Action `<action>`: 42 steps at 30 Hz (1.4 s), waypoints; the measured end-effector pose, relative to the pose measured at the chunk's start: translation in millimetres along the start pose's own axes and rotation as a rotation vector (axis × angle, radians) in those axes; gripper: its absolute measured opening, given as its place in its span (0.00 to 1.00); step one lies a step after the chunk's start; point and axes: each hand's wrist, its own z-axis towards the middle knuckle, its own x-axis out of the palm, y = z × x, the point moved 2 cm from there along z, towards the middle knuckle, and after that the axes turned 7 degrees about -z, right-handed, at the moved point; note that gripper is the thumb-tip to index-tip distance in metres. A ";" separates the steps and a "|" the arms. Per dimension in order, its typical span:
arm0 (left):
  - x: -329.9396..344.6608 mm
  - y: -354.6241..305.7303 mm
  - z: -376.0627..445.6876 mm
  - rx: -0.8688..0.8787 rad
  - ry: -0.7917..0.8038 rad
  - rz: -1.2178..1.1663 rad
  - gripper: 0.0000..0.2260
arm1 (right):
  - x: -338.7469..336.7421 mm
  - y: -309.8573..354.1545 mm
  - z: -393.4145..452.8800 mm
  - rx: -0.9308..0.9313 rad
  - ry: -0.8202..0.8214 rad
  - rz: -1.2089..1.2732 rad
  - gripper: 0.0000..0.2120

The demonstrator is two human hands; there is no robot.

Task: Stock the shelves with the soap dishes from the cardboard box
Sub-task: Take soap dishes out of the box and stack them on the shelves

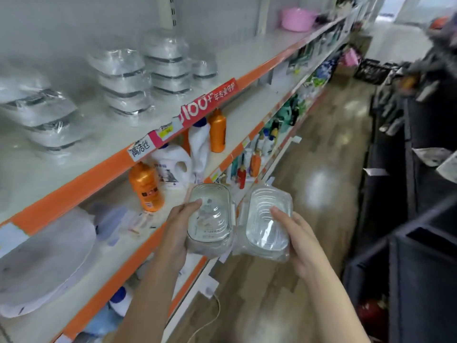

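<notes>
The left hand (176, 227) holds a clear, rounded-rectangle plastic soap dish wrapped in thin film (210, 219). The thumb lies across its top face and the other fingers go under it, out of sight, so the hand is closed around the dish from its left side. The right hand (300, 241) holds a second clear wrapped soap dish with ribbed rings (268, 221) in the same way, thumb on top, from its right side. The two dishes sit side by side at about the same height, their near edges almost touching, in front of the person's body and over the aisle floor. The long axis of each dish points away from the person.

The upper white shelf with an orange front strip (158, 144) is up and to the left of both hands. On it stand stacks of the same wrapped clear dishes (123, 80). The left hand is on the shelf side, so I judge that its dish should go up first, toward the stacks. The cardboard box is not in view.
</notes>
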 end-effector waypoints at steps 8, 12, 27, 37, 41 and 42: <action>114.7 6.6 98.3 -0.039 0.082 0.041 0.12 | -54.2 46.0 115.3 0.065 -0.044 0.099 0.21; 177.6 7.4 145.2 -0.043 0.042 -0.012 0.09 | -86.1 91.8 185.9 0.049 -0.006 0.079 0.20; 253.1 -89.0 256.2 0.348 -0.136 -0.078 0.16 | -23.6 236.1 388.0 -0.033 0.447 0.015 0.22; 257.0 -209.7 333.7 0.679 -0.317 -0.139 0.15 | 97.0 337.7 477.2 -0.238 0.710 -0.060 0.36; 255.2 -250.8 353.4 0.732 -0.428 -0.088 0.13 | 142.6 371.2 504.1 -0.276 0.799 -0.129 0.21; 253.4 -259.2 360.4 0.737 -0.457 -0.082 0.17 | 154.2 380.8 508.8 -0.297 0.825 -0.135 0.17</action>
